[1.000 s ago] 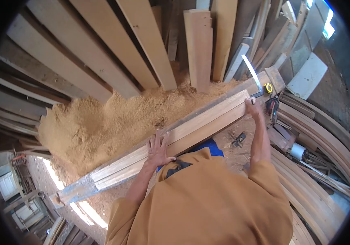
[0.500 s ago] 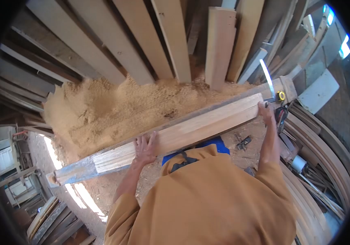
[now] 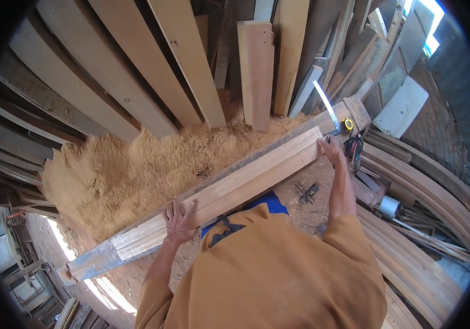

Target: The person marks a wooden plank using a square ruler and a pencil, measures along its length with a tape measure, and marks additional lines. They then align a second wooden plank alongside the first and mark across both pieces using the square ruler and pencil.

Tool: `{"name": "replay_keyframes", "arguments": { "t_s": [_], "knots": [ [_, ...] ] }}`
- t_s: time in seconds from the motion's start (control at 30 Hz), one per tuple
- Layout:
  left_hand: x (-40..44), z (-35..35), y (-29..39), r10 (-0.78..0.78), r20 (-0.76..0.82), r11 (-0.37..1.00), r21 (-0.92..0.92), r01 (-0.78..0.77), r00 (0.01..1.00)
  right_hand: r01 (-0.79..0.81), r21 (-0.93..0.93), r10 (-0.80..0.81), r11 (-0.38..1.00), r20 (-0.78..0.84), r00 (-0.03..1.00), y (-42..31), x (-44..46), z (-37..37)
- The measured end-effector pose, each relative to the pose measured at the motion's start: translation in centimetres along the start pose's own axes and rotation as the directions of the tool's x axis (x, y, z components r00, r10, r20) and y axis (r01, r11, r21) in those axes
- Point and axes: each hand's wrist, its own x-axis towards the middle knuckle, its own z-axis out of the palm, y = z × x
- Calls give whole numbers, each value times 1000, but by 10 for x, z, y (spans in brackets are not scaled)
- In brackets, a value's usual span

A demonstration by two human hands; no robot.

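Two long pale wooden boards (image 3: 251, 182) lie side by side along a narrow bench beam (image 3: 89, 262), with a seam running between them. My left hand (image 3: 178, 220) rests on the boards left of their middle, fingers spread over the wood. At the far right end, my right hand (image 3: 330, 150) is closed around the boards' end, its fingertips partly hidden. Just beyond that hand, a thin metal blade (image 3: 327, 106), perhaps of a square, stands up from the beam. A yellow and black tape measure (image 3: 347, 124) sits close by.
A heap of sawdust (image 3: 120, 181) lies behind the beam. Tall planks (image 3: 255, 77) lean behind it. Curved timber (image 3: 416, 175) is stacked at the right. A small dark tool (image 3: 307, 193) lies on the ground near the bench, and a white cylinder (image 3: 389, 206) stands among scraps.
The view has turned, so the scene sits further left and the boards slope more steeply. The seam between the boards shows more plainly. Both hands keep about the same places on the wood.
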Motion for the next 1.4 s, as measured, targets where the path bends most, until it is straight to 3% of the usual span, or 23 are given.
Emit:
{"name": "replay_keyframes", "arguments": {
  "t_s": [0.03,0.13,0.17,0.2,0.23,0.27,0.33,0.37,0.43,0.47,0.5,0.57,0.67,0.7,0.77,0.8,0.87,0.9,1.0,1.1,1.2,1.3,1.4],
  "knots": [
    [-2,1,3,37,-49,999,-22,-39,998,-26,-55,27,998,14,1000,-5,-2,-3],
    [-2,37,-23,-293,-204,937,-256,238,934,29,-571,-129,820,-136,982,-14,0,-6],
    [-3,49,-44,-438,-251,882,-304,359,863,-95,-585,-11,806,-175,985,-50,-16,-15],
    [-10,60,-73,-580,-290,804,-354,477,761,-204,-595,99,777,-205,974,-96,-36,-17],
    [-26,66,-95,-714,-324,698,-402,593,621,-93,-651,-16,753,-159,987,-83,-23,-11],
    [-44,66,-112,-834,-227,550,-416,724,503,43,-693,-140,719,-84,987,-62,-3,-8],
    [-86,51,-151,-987,-41,157,-401,903,154,159,-745,-187,648,47,981,-33,24,4],
    [-112,41,-159,-999,12,38,-393,919,46,193,-738,-189,646,90,978,-13,42,4],
    [-145,35,-170,-979,79,-203,-415,887,-188,322,-735,-388,597,87,918,61,100,2],
    [-160,46,-180,-947,94,-316,-446,837,-307,293,-769,-346,569,100,933,54,98,0],
    [-185,80,-197,-977,84,-200,-688,697,-198,196,-673,-226,714,43,973,17,65,-3],
    [-224,157,-227,-998,-62,62,-971,229,7,172,-755,-198,633,57,978,0,59,2],
    [-224,161,-229,-950,293,-302,-949,-88,107,16,-814,-93,580,-46,995,-12,59,16],
    [-218,146,-218,-936,346,-351,-920,-176,60,86,-834,-154,545,1,988,-6,63,19],
    [-210,153,-225,-955,287,-258,-931,-259,-79,211,-861,-266,463,92,960,6,77,28],
    [-208,162,-232,-954,260,-208,-933,-294,-147,203,-839,-281,505,63,958,-23,46,47],
    [-214,190,-265,-969,203,-135,-912,-388,-141,195,-786,-311,587,4,950,-107,-37,89],
    [-215,197,-277,-975,173,-98,-896,-433,-138,308,-733,-357,606,95,929,-108,-44,106],
    [-211,145,-276,-978,207,-204,-977,-60,-35,542,-439,-366,717,424,828,-78,-24,165],
    [-204,135,-276,-994,103,-107,-927,360,-31,607,-461,-360,647,516,777,-115,-81,192],
    [-203,113,-262,-999,18,-36,-886,463,-43,536,-570,-294,623,464,836,-158,-129,191],
    [-207,115,-262,-1000,-18,16,-900,436,0,567,-573,-256,591,533,806,-172,-137,187],
    [-206,123,-264,-1000,-25,14,-882,471,-17,577,-549,-226,605,576,785,-182,-147,184]
  ]
}}
